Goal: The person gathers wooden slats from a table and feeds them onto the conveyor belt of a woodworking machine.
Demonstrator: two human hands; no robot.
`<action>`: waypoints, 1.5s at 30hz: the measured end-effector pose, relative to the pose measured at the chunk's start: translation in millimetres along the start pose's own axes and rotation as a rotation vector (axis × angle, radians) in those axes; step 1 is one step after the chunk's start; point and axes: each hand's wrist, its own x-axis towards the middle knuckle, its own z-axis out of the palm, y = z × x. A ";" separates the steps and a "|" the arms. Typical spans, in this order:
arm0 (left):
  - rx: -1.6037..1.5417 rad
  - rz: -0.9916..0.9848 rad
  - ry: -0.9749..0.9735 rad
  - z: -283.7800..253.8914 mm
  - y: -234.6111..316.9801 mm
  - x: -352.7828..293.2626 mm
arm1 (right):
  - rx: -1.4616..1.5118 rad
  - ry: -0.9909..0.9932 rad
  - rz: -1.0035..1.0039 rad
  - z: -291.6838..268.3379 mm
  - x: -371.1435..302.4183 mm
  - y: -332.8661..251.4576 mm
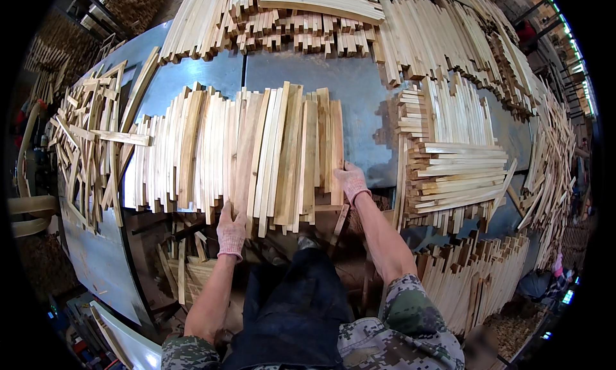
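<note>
Camouflage sleeves (pixel 414 309) lie nearest, at 5 and 7 o'clock, with dark trousers (pixel 289 312) at 6. Toward 8 o'clock, the gloved left hand (pixel 231 232) touches the near ends of a row of wooden strips (pixel 208 148); how far its fingers close cannot be told. At 3 o'clock, just right of centre, the gloved right hand (pixel 351 180) rests against the row's outer strip, its fingertips partly hidden. The row runs from 9 o'clock to the centre on a blue-grey table (pixel 362 129). Each strip looks stiff and light, though a bunch would likely weigh more and slide apart; squeezing both outer sides near mid-length should hold it best. Rough edges may splinter. Beyond, a crosswise stack (pixel 459 174) sits at 3 o'clock and a far pile (pixel 321 4) at 12.
</note>
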 end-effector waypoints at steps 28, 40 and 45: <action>-0.277 -0.223 0.196 -9.8 -47.0 -4.1 | -0.631 0.120 -0.339 37.2 -1.1 -13.9; -0.301 -0.105 -0.036 -9.7 -22.4 16.0 | -0.591 0.092 -0.175 31.0 17.0 -34.4; -0.304 -0.140 -0.110 25.9 -8.1 -8.9 | -0.651 0.158 -0.287 -10.0 61.1 -23.7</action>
